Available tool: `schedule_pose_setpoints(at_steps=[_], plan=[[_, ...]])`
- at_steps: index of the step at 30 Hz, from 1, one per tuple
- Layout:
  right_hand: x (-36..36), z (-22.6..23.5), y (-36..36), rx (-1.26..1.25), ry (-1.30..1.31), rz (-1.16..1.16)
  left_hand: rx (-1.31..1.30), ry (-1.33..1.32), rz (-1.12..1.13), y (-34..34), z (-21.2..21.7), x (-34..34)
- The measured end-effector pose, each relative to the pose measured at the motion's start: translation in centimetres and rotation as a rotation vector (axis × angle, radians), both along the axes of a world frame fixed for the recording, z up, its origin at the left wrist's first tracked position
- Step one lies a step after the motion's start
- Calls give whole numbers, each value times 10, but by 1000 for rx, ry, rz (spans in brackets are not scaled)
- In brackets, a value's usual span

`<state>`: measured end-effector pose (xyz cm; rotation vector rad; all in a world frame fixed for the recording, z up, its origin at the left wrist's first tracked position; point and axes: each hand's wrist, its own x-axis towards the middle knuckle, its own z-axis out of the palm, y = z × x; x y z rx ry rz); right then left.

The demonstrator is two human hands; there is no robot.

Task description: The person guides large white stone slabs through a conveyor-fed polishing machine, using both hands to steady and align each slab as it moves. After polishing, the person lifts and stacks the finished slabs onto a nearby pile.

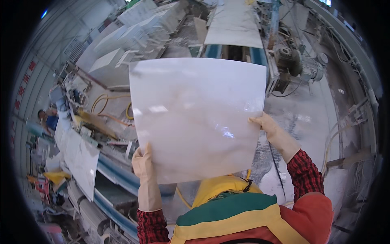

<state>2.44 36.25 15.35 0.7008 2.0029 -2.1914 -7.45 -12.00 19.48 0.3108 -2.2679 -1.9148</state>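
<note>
Here, both gloved hands hold a large white tile (197, 118) up in front of the camera, its glossy face turned toward the viewer and catching pale reflections. The left hand (143, 162) grips the tile's lower left edge, fingers wrapped behind and thumb on the front. The right hand (266, 124) clasps the right edge a little higher, fingers curled round the rim. The gloves are cream rubber, and red checked sleeves show below them. The tile hangs in the air, nearly square, tilted slightly, and covers most of the middle of the view.

Below it sits a yellow, green and orange apron (239, 215) on the person's chest. Behind the tile a conveyor (233, 24) runs away toward the top, carrying a pale slab. To its right stands a grey motor (302, 65) on a dusty floor (313, 122). On the left, white blocks (122, 49) are stacked, yellow hoses (103, 103) loop over clutter, and another white slab (81, 156) leans beside a blue rail (118, 175). Far left, another person (48, 120) in blue is bent over.
</note>
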Motion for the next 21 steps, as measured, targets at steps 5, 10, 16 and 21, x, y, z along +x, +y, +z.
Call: schedule_pose_setpoints(at_steps=[5,10,16,21], plan=[[-10,15,24,-197,151,-269,-57,-231,-125,68,-49,-71],[-23,-19,50,450,294,-197,-432,-334,-265,132,-104,-140],[-82,-104,146,1143,342,34,-670,-418,-513,209,-103,-247],[-142,-72,167,958,117,23,-669,-367,-653,237,-114,-316]])
